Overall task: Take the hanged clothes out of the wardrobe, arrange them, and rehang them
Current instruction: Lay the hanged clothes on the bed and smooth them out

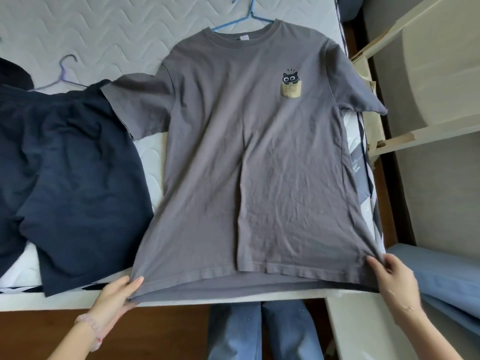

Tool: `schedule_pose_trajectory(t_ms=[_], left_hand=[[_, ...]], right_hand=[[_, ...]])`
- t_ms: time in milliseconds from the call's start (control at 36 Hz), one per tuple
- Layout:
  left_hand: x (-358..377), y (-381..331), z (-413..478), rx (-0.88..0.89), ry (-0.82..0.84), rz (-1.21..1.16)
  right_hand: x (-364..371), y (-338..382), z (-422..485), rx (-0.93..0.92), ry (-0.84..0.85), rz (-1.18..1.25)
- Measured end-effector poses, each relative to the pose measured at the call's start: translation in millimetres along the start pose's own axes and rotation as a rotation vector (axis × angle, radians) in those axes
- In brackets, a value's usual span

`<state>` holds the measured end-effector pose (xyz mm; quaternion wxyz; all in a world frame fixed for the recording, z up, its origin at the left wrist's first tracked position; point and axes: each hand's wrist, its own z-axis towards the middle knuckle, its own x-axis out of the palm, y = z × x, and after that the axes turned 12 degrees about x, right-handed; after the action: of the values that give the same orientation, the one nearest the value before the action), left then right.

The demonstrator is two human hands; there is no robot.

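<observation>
A grey T-shirt (254, 152) with a small black cat print on the chest lies flat, front up, on the white quilted mattress (104, 35). A blue hanger (246, 19) sticks out of its collar at the top. My left hand (118, 292) pinches the hem's left corner at the bed's near edge. My right hand (392, 276) grips the hem's right corner, and the hem is stretched taut between them. A navy garment (70, 165) lies to the left, with a purple hanger (65, 74) above it.
A cream wooden frame (384, 141) runs along the bed's right side. A blue cushion (446, 281) lies at the lower right. My jeans-clad legs (259, 331) stand on brown wood floor below the bed edge. A dark garment (13, 74) shows at far left.
</observation>
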<state>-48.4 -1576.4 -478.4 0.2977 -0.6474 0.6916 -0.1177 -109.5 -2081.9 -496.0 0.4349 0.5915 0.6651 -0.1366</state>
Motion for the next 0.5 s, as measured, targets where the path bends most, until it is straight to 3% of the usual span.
schedule_pose_trajectory(t_ms=[83,167,222,361,417,500], left_hand=[[-2.4,5.6,-9.0,-0.154,0.106,-0.088],[13.8,28.9,-7.1,-0.259,0.171,0.143],[24.7,44.5,-0.2,-0.271,0.131,0.267],[46.2,46.3,3.2,-0.107,-0.073,0.665],[53.3,25.0,-3.2,-0.025,-0.178,0.810],[70.7,-10.3,-0.6,0.241,-0.273,0.979]], right_hand=[[-20.7,-19.0,1.9,0.036,-0.036,-0.067],[-22.3,-39.1,11.6,0.153,-0.025,-0.189],[-16.9,-43.1,15.2,0.204,-0.003,-0.276],[-9.5,-31.9,21.4,0.337,0.031,-0.280],[-12.1,-16.9,25.5,0.296,-0.017,-0.191],[-19.6,18.4,38.2,0.193,-0.081,-0.109]])
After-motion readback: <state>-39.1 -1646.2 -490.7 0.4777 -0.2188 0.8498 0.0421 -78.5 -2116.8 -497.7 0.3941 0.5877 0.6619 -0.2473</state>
